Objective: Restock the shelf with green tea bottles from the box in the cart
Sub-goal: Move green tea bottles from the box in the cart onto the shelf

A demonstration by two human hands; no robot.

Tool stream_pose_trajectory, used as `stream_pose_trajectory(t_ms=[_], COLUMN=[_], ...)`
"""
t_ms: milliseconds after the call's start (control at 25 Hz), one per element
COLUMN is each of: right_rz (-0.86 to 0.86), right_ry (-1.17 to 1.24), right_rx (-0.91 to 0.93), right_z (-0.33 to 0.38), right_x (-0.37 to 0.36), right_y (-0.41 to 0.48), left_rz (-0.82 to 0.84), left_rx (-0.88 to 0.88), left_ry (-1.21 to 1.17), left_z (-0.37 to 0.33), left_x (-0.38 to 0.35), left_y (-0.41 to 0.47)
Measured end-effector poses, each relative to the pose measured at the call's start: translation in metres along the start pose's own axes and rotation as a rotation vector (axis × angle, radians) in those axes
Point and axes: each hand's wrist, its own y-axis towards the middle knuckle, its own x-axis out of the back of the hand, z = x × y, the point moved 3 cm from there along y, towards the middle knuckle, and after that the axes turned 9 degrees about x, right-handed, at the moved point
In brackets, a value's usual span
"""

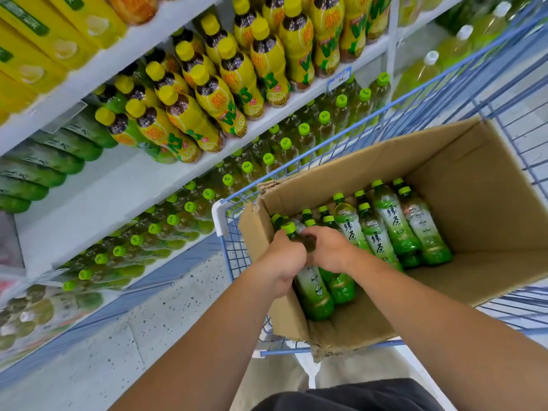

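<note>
An open cardboard box (pixel 486 203) sits in a blue wire cart (pixel 231 253) and holds several green tea bottles (pixel 385 221) with green caps. Both my hands are inside the box at its near left corner. My left hand (pixel 284 259) is wrapped around a green tea bottle (pixel 314 289) whose cap (pixel 288 226) sticks up above my fingers. My right hand (pixel 329 247) lies over the neck of a neighbouring bottle (pixel 341 287) with fingers curled on it. The shelf row of green tea bottles (pixel 207 194) runs to the left of the cart.
White shelves (pixel 124 185) rise on the left, with yellow-capped lemon tea bottles (pixel 207 93) above the green tea row and yellow cartons (pixel 44 46) at the top. A speckled floor (pixel 118 336) lies between shelf and cart. The cart's wire side stands close to the shelf.
</note>
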Motion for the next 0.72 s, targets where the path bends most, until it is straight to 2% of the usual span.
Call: stream_pose_trajectory(t_ms=[160, 280, 400, 520, 600, 720], right_rz=[-0.165, -0.247, -0.254, -0.288, -0.295, -0.255], right_ry=[0.125, 0.438, 0.716, 0.886, 0.888, 0.735], right_rx=[0.005, -0.007, 0.014, 0.089, 0.077, -0.015], right_z=[-0.010, -0.023, -0.021, -0.012, -0.013, -0.019], right_x=[0.020, 0.048, 0.077, 0.097, 0.094, 0.073], right_y=[-0.035, -0.063, -0.078, -0.090, -0.096, -0.101], left_rz=[0.069, 0.138, 0.230, 0.238, 0.221, 0.170], left_rx=[-0.127, -0.209, -0.192, -0.248, -0.301, -0.349], left_ry=[0.125, 0.301, 0.438, 0.409, 0.340, 0.273], left_z=[0.002, 0.013, 0.019, 0.020, 0.017, 0.018], left_x=[0.002, -0.010, -0.030, -0.050, -0.066, -0.089], left_y=[-0.021, -0.018, -0.017, -0.020, -0.026, -0.031])
